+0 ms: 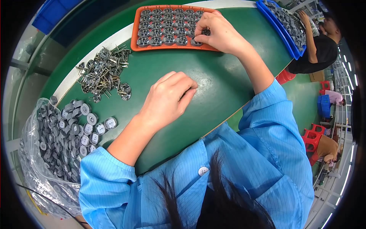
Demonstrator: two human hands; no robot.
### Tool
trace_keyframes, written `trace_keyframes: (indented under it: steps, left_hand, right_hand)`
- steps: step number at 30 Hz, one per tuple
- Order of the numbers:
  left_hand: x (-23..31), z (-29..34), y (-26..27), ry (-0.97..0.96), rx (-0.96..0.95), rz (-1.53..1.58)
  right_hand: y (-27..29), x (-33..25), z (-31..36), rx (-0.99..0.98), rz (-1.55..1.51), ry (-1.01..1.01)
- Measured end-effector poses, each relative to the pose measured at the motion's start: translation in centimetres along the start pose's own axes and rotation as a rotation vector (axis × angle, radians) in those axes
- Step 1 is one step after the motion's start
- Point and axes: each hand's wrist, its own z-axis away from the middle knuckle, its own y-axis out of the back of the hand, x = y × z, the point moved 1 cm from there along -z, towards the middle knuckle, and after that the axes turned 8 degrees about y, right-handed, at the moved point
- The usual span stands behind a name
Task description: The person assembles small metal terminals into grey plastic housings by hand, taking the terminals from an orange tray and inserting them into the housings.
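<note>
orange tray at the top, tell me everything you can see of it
The orange tray looks like plastic: shallow, roughly rectangular, with rounded corners and a raised rim. It lies flat on the green table, on the far side from the person. Neat rows of round parts fill most of what shows. The right hand reaches over its right end, hiding some of it.

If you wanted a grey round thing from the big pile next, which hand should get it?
Probably the left hand: it is closer to the pile of grey round pieces, and nothing shows in its grasp. The right hand is farther away, over the orange tray.
</note>
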Motion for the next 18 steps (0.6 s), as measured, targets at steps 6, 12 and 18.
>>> trace_keyframes:
  steps: [6,12,18]
  left_hand:
    - [0.0,0.0,-0.1,0.021,-0.009,0.001]
    - [0.1,-0.1,-0.1,0.012,-0.009,-0.001]
    - [-0.1,0.0,0.0,0.025,-0.016,0.005]
  right_hand:
    - [0.3,-1.3,-0.5,-0.065,0.064,-0.029]
    - [-0.5,-1.0,0.0,0.042,0.027,-0.1]
    - [0.1,-0.8,-0.3,0.01,-0.001,-0.067]
